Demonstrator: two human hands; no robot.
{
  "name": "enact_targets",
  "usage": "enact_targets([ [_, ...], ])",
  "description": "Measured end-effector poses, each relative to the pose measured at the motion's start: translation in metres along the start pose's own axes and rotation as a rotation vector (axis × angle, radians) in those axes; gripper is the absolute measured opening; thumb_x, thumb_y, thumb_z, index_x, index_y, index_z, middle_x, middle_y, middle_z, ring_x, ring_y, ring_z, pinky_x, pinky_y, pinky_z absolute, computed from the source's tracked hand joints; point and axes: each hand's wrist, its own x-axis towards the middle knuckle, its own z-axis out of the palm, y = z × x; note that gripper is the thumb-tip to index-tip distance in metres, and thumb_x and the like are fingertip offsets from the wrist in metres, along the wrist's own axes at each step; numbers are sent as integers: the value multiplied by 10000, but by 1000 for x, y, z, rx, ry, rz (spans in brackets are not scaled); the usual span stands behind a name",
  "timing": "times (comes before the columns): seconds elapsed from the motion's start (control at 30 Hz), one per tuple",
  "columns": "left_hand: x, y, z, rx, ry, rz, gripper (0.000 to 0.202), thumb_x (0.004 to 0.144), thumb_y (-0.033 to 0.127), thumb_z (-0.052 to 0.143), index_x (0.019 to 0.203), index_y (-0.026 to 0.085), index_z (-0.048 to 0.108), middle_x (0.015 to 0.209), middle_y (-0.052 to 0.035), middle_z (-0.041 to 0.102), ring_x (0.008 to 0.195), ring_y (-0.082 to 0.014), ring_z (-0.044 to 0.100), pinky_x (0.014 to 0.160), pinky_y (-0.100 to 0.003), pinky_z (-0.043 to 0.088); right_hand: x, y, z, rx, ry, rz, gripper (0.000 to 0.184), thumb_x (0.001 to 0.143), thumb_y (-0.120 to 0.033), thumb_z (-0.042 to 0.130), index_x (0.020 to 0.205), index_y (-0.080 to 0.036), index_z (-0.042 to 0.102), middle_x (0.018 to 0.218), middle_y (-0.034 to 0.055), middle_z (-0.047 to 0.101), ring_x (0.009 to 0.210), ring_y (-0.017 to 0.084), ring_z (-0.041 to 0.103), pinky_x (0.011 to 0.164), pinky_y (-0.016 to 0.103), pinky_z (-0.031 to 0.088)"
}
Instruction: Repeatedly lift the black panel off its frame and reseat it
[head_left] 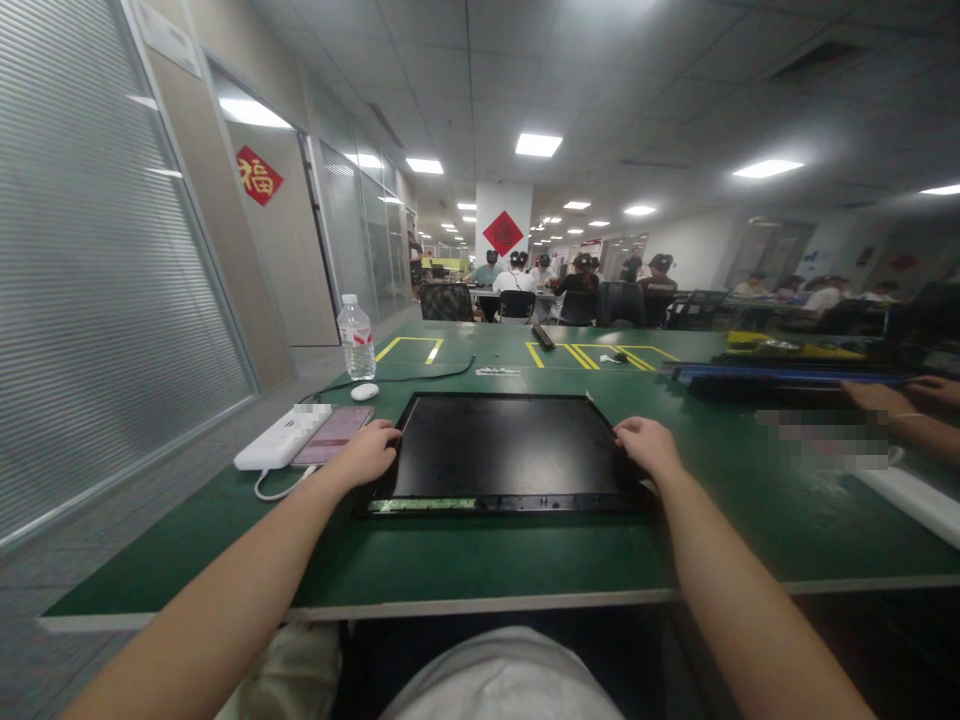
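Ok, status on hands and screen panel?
Left hand, right hand at opposite side edges of black screen panel. Panel lies on green tabletop. Smartphone close beside left hand; nothing seen lying across the panel.

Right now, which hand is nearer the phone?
Left. The left hand is beside the phone, at the left edge of the black panel; the right hand is across the panel, at its right edge.
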Motion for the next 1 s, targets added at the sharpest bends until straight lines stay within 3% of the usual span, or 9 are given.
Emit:
enact_targets([
  [0.47,6,-10,0,-78,-44,66,567,752,69,456,1240,78,744,1345,-188,697,1301,-293,621,1151,-340,415,1,0,-1,110,-35,61,209,844,-248,586,920,-203,775,808,40,771,696,180,683,668,266,492],
  [0.87,11,-17,9,-148,-25,55,565,717,120,501,1222,121,756,1319,-172,710,1281,-305,623,1150,-375,417,3,4,2,-39,21,-38,243,818,-270,569,905,-223,791,893,64,779,818,220,698,697,293,494],
  [1.0,8,-17,10,-161,-36,58,521,802,211,493,1254,112,733,1365,-191,672,1313,-311,599,1165,-386,399,2,3,1,14,-7,3,248,818,-262,570,916,-220,794,879,62,780,726,201,692,678,286,504],
])
